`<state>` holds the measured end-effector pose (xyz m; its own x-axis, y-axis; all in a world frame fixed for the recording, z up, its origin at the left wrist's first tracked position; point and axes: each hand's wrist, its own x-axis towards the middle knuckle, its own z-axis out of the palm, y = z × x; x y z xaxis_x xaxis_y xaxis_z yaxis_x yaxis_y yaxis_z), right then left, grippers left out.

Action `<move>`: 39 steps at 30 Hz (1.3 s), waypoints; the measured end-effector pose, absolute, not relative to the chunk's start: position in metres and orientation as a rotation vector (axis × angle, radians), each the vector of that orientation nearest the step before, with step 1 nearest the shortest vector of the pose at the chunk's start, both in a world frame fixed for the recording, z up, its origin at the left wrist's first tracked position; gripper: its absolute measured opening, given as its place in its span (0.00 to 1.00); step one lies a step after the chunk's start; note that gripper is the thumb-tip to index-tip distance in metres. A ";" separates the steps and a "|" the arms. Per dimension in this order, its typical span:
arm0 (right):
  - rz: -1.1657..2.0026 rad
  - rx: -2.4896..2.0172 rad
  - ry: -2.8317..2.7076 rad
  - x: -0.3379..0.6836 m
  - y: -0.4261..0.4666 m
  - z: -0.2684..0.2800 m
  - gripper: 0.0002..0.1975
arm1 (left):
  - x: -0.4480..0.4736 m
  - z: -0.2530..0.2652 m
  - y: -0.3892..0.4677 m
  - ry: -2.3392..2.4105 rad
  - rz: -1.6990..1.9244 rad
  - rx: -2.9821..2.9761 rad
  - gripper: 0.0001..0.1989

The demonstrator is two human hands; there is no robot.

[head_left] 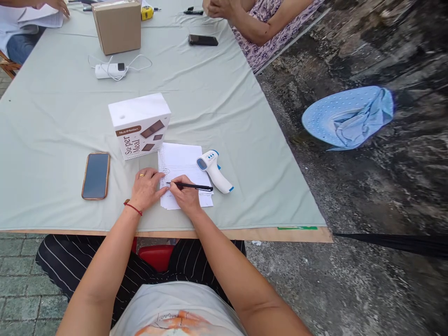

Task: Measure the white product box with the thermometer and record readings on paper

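Observation:
My right hand [185, 195] is closed around a black pen [198, 187], its tip on the left part of a sheet of paper [184, 158]. Handwriting runs down that sheet's left side, too small to read, and more sheets lie underneath. Flat on the tablecloth and the paper's left edge rests my left hand [146, 187], its fingers stretched out and holding nothing. A white and blue infrared thermometer [217, 172] lies against the paper's right side. Behind the paper stands a white box [140, 126] marked "Su-per Meal". Left of my left hand is a smartphone [95, 176].
Farther back are a white device with a cable [107, 71], a cardboard box [121, 28], a yellow tape measure [147, 12] and a black phone [203, 40]. Two other people sit at the far corners. A blue sun hat [336, 112] lies on the rock at right.

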<state>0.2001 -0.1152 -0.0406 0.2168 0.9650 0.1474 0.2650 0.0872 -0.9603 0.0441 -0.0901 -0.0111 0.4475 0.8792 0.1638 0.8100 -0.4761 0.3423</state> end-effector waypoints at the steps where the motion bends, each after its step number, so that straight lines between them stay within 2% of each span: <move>1: 0.819 -1.400 -1.263 0.200 -0.115 -0.040 0.03 | 0.044 -0.011 -0.090 1.474 0.474 2.482 0.17; 39: 0.798 -1.432 -1.236 0.198 -0.115 -0.035 0.03 | 0.044 -0.007 -0.090 1.470 0.438 2.456 0.17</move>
<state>0.1983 -0.1153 -0.0355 0.2481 0.9591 0.1366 0.2707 0.0668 -0.9604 0.0444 -0.0899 -0.0074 0.4473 0.8850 0.1294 0.8112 -0.4624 0.3580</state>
